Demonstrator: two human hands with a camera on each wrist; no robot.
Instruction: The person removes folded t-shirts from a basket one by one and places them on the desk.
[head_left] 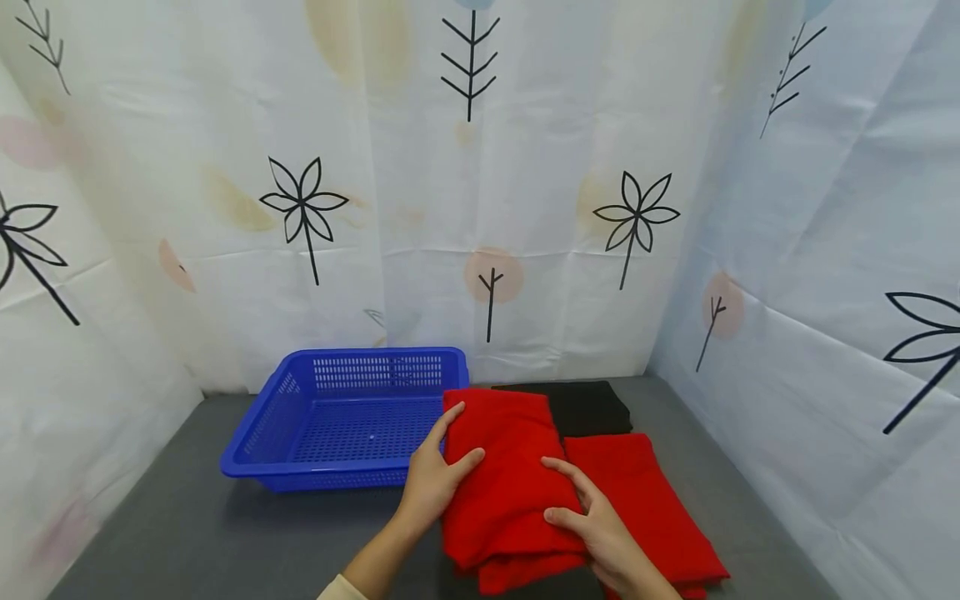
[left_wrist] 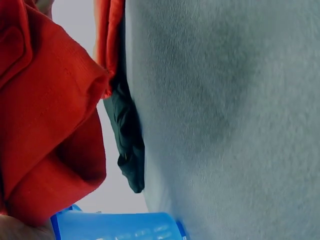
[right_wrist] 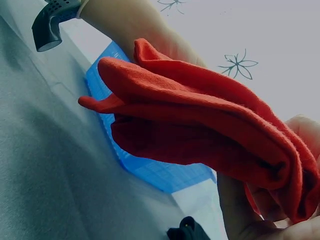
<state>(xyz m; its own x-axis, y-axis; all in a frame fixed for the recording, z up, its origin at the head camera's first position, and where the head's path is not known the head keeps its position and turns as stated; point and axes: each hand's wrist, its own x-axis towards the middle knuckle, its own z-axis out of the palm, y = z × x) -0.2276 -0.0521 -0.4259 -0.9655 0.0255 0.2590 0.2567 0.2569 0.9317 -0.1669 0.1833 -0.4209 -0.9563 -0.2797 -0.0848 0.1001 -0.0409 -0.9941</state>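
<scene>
A folded red cloth (head_left: 506, 483) is held up off the table between both hands, its layers showing in the right wrist view. At its left edge my left hand (head_left: 435, 479) grips it, thumb on top. The right hand (head_left: 600, 525) grips the opposite edge, thumb and index finger on the upper face and the other fingers underneath, partly hidden. A second folded red cloth (head_left: 645, 508) lies on the table to the right, with a folded black cloth (head_left: 596, 406) behind it.
To the left stands a blue plastic basket (head_left: 345, 481) with perforated walls; nothing shows inside it. The grey tabletop (head_left: 165, 533) is bounded by patterned white curtains (head_left: 420, 208) at the back and sides.
</scene>
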